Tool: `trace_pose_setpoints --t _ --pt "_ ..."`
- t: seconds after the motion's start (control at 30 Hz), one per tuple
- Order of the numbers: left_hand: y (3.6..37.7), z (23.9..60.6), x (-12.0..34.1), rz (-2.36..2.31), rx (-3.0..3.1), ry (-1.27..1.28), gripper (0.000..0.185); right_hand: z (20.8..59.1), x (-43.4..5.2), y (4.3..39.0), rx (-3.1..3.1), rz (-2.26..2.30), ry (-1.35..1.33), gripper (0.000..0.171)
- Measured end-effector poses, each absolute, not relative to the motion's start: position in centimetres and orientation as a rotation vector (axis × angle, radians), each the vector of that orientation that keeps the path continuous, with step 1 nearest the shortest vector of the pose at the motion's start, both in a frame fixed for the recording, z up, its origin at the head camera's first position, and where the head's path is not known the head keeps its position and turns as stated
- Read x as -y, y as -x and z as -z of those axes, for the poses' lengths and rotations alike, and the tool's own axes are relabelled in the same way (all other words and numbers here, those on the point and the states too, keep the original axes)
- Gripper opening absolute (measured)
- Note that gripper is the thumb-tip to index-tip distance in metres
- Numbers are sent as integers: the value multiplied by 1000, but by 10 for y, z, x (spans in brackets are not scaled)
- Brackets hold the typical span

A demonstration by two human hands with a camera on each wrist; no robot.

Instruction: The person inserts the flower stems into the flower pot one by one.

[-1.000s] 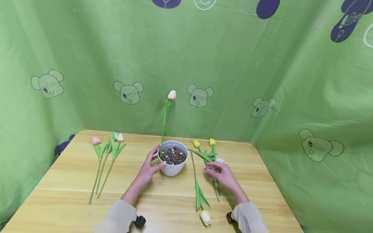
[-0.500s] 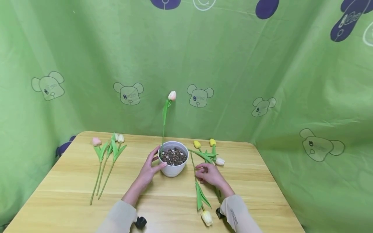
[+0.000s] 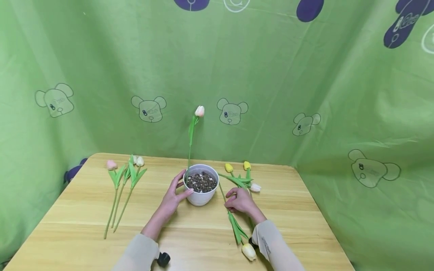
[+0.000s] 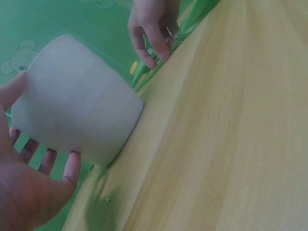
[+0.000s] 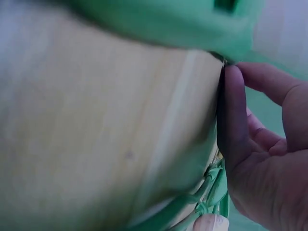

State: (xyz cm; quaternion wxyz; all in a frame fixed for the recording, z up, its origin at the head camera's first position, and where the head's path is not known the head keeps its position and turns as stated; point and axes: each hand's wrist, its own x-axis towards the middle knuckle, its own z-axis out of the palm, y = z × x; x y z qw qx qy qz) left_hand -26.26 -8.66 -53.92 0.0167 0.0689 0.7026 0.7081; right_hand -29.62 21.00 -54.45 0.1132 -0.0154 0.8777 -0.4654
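Yellow tulips [image 3: 247, 165] lie beyond; right grip [image 3: 241, 200] pinches a stem [image 3: 222, 192], left grip [image 3: 172, 197] holds pot [image 3: 201, 198].

Hung behind and at both sides with a green curtain [image 3: 271, 67], printed with bear heads [image 3: 232, 113] and purple shapes [image 3: 310, 9]; furnished below with a wooden table [image 3: 74, 210].

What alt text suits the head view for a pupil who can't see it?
A person's left hand holds a round white pot of dark soil with one pale pink tulip standing in it, while the right hand pinches a cream-yellow tulip. More pink, white and yellow tulips lie on the light wooden table.
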Motion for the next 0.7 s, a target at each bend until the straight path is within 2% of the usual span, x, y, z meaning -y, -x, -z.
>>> trace_pose_setpoints --t 0.2,0.43,0.7 --pt "264 541 86 -2210 -2176 -216 84 539 -213 297 -2613 1406 22 29" --pt "264 542 87 -2207 -2181 -203 83 516 -216 297 -2651 1656 30 47" --pt "264 541 86 -2207 -2180 -204 83 522 -224 296 -2764 1511 118 21"
